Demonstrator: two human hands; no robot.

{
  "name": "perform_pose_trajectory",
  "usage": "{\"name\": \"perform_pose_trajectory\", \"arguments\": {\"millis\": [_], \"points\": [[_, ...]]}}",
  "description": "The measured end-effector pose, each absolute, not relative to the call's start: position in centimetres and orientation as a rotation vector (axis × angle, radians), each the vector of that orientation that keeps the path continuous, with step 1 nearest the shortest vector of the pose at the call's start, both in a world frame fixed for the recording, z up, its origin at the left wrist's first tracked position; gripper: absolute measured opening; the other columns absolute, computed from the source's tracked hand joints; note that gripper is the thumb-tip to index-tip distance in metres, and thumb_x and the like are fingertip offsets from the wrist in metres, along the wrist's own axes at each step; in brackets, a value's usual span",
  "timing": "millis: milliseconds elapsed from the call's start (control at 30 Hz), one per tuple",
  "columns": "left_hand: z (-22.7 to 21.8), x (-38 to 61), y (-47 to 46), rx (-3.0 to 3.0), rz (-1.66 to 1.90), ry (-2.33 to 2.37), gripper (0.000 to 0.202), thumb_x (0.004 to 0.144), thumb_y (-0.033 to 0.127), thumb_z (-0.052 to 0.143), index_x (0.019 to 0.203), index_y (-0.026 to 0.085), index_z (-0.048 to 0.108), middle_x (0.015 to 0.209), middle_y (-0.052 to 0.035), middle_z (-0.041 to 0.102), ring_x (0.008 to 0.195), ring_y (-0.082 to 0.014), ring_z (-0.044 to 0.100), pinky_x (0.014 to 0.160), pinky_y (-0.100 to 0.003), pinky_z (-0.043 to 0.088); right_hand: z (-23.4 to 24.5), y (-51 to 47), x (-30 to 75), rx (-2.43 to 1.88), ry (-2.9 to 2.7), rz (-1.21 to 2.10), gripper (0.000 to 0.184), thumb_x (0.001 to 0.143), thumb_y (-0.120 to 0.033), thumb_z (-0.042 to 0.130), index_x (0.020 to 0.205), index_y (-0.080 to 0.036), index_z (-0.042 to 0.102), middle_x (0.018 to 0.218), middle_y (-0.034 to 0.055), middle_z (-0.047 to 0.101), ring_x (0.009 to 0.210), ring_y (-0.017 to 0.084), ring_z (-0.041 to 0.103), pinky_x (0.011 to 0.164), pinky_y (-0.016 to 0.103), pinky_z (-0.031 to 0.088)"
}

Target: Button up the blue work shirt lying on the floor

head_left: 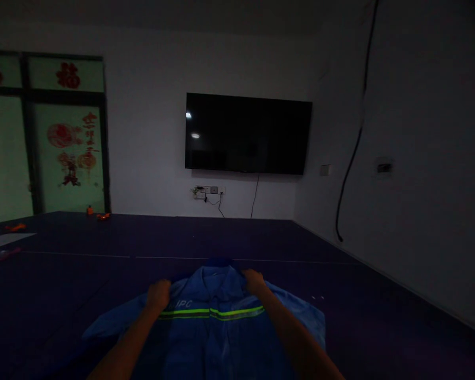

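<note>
A blue work jacket (pixel 211 338) with a collar and a yellow-green reflective stripe across the chest lies front up on the dark purple table. White letters show on its chest beside my left hand (pixel 158 295), whose fingers are closed on the cloth near one shoulder. At the opposite shoulder, close to the collar, my right hand (pixel 254 282) is closed on the fabric too. The sleeves spread out to both sides. My forearms cover parts of the jacket, and its lower end runs out of view.
The dark purple table (pixel 229 237) reaches to the far wall, where a black television (pixel 248 133) hangs. Small orange items (pixel 103 216) sit at the table's far left. A white sheet (pixel 8 241) lies at the left edge. A black cable (pixel 352 158) hangs down the right wall.
</note>
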State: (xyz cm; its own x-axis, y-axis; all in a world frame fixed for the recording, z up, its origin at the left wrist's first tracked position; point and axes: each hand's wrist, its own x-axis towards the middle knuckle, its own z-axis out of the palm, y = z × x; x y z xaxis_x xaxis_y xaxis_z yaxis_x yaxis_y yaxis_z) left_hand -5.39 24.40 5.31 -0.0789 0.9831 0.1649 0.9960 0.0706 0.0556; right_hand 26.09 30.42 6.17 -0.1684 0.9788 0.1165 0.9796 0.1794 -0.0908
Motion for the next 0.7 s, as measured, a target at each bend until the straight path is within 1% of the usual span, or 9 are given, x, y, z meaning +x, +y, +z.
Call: {"name": "perform_pose_trajectory", "arguments": {"millis": [100, 200, 267, 400, 467, 533, 633, 667, 700], "points": [[6.6, -5.5, 23.7, -2.028, -0.315, -2.2, 0.023, 0.078, 0.014, 0.041, 0.086, 0.016, 0.062, 0.098, -0.0096, 0.062, 0.094, -0.0193, 0.058, 0.079, -0.03, 0.042, 7.4, 29.3, 26.4, -1.903, -2.262, -0.065, 0.038, 0.072, -0.003, 0.045, 0.103, -0.017, 0.062, 0.109, 0.0109, 0.061, 0.104, 0.022, 0.053, 0.088, 0.032, 0.036], [9.1, -5.4, 22.1, -1.972, -0.643, -2.082, 0.025, 0.081, 0.016, 0.036, 0.088, 0.017, 0.06, 0.093, -0.0072, 0.061, 0.09, -0.0167, 0.057, 0.078, -0.027, 0.042, 9.6, 27.5, 27.9, -1.869, -2.205, -0.14, 0.037, 0.075, -0.004, 0.039, 0.101, -0.014, 0.063, 0.106, 0.0124, 0.061, 0.102, 0.021, 0.053, 0.086, 0.029, 0.036], [11.5, -5.0, 20.4, -1.926, -0.898, -1.969, 0.026, 0.083, 0.019, 0.034, 0.092, 0.016, 0.058, 0.092, -0.0073, 0.06, 0.086, -0.0163, 0.057, 0.077, -0.026, 0.042, 11.8, 25.9, 29.5, -1.843, -2.162, -0.182, 0.037, 0.076, -0.005, 0.038, 0.101, -0.014, 0.064, 0.105, 0.0114, 0.061, 0.102, 0.02, 0.053, 0.087, 0.027, 0.035], [18.6, -3.1, 15.2, -1.779, -1.269, -1.69, 0.028, 0.085, 0.027, 0.033, 0.096, 0.016, 0.056, 0.095, -0.0069, 0.056, 0.087, -0.0175, 0.056, 0.076, -0.027, 0.043, 17.6, 20.9, 33.9, -1.616, -1.918, -0.341, 0.029, 0.077, -0.009, 0.042, 0.092, -0.014, 0.066, 0.098, 0.0083, 0.063, 0.093, 0.016, 0.055, 0.081, 0.022, 0.037], [22.9, -1.4, 11.9, -1.758, -1.351, -1.527, 0.027, 0.085, 0.027, 0.034, 0.096, 0.015, 0.056, 0.096, -0.0067, 0.056, 0.089, -0.0175, 0.055, 0.077, -0.028, 0.044, 21.3, 17.2, 36.3, -1.519, -1.833, -0.45, 0.024, 0.077, -0.012, 0.046, 0.089, -0.013, 0.066, 0.095, 0.008, 0.064, 0.089, 0.017, 0.055, 0.08, 0.024, 0.037], [27.2, 0.7, 8.4, -1.768, -1.391, -1.37, 0.025, 0.085, 0.024, 0.036, 0.097, 0.014, 0.056, 0.096, -0.0059, 0.058, 0.091, -0.0167, 0.055, 0.079, -0.028, 0.044, 25.5, 12.7, 38.8, -1.475, -1.722, -0.569, 0.021, 0.077, -0.015, 0.049, 0.087, -0.009, 0.067, 0.09, 0.0097, 0.064, 0.085, 0.017, 0.055, 0.077, 0.026, 0.037], [33.2, 4.4, 3.0, -1.761, -1.437, -1.226, 0.028, 0.086, 0.025, 0.035, 0.096, 0.01, 0.057, 0.097, -0.0045, 0.059, 0.096, -0.0168, 0.055, 0.084, -0.03, 0.042, 31.6, 5.3, 43.4, -1.492, -1.505, -0.705, 0.032, 0.08, -0.024, 0.047, 0.091, 0.0, 0.064, 0.087, 0.014, 0.064, 0.078, 0.013, 0.053, 0.069, 0.027, 0.034], [35.0, 5.8, 1.3, -1.763, -1.445, -1.199, 0.035, 0.087, 0.026, 0.03, 0.097, 0.007, 0.057, 0.097, -0.0043, 0.058, 0.099, -0.0176, 0.054, 0.086, -0.033, 0.04, 33.2, 2.9, 45.1, -1.512, -1.421, -0.775, 0.039, 0.081, -0.03, 0.045, 0.091, 0.002, 0.064, 0.088, 0.0143, 0.063, 0.079, 0.012, 0.053, 0.068, 0.027, 0.033], [36.6, 7.2, -0.4, -1.772, -1.453, -1.173, 0.044, 0.088, 0.025, 0.019, 0.097, 0.002, 0.055, 0.097, -0.0043, 0.057, 0.101, -0.0185, 0.053, 0.086, -0.036, 0.039, 34.5, 0.7, 46.9, -1.532, -1.35, -0.88, 0.047, 0.082, -0.036, 0.039, 0.092, 0.004, 0.063, 0.091, 0.0153, 0.062, 0.082, 0.012, 0.053, 0.068, 0.026, 0.033]]}}
